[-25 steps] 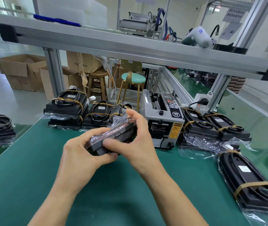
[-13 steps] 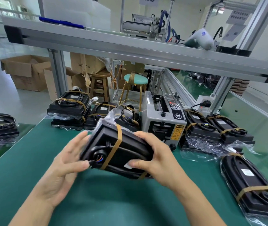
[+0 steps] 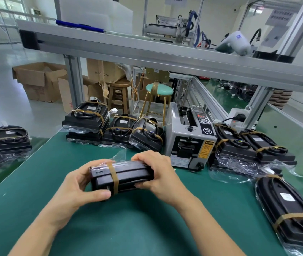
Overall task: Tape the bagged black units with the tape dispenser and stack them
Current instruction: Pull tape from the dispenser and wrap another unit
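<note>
Turned since half a second ago: bagged black unit (image 3: 123, 177) now edge-on to camera, earlier showing its cabled face, tilted. Left hand (image 3: 78, 183) grasping left end, thumb underneath near tan tape band (image 3: 114, 179); right hand (image 3: 158, 172) grasping right end, fingers curled over top. Both grips clenched on unit, held just above green worktop (image 3: 137, 228), centre front. Long axis running left-right between the hands. Loose bag flap sticking up behind. Tape dispenser (image 3: 189, 137) beyond and right of unit, nearer right hand. Finished stack (image 3: 86, 122) far left, nearer left hand. Likely next: stacking, probably leftward
</note>
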`<state>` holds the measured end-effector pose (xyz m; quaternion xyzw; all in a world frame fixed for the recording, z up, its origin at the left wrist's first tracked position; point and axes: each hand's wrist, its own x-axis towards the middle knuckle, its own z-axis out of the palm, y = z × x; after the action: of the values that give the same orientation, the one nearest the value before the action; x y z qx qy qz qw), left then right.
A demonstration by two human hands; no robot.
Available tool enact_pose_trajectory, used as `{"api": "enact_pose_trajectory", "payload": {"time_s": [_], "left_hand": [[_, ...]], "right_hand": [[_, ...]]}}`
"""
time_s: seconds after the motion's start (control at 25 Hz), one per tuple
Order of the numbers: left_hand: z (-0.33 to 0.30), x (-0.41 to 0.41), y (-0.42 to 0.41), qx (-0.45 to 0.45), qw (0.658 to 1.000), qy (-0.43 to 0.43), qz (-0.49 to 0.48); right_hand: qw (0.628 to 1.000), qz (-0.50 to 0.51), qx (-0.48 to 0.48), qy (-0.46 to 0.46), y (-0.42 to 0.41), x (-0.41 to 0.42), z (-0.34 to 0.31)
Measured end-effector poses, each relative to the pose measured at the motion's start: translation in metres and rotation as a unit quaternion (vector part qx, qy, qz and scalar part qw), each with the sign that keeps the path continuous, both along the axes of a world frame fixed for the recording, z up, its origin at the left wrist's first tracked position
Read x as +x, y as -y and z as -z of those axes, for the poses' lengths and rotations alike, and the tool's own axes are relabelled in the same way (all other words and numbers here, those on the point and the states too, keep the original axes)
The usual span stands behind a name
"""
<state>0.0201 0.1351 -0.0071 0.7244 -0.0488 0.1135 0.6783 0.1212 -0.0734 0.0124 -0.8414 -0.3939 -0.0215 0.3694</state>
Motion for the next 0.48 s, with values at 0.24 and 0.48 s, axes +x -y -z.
{"api": "enact_pose_trajectory", "payload": {"time_s": [0.24,0.48], "left_hand": [[0.014,0.003,0.008,0.005,0.997,0.000,-0.079],[0.021,0.002,0.024,-0.004,0.991,0.019,-0.129]], "right_hand": [[0.989,0.126,0.058,0.044,0.021,0.005,0.023],[0.833,0.418,0.323,-0.166,0.063,0.035,0.009]]}}
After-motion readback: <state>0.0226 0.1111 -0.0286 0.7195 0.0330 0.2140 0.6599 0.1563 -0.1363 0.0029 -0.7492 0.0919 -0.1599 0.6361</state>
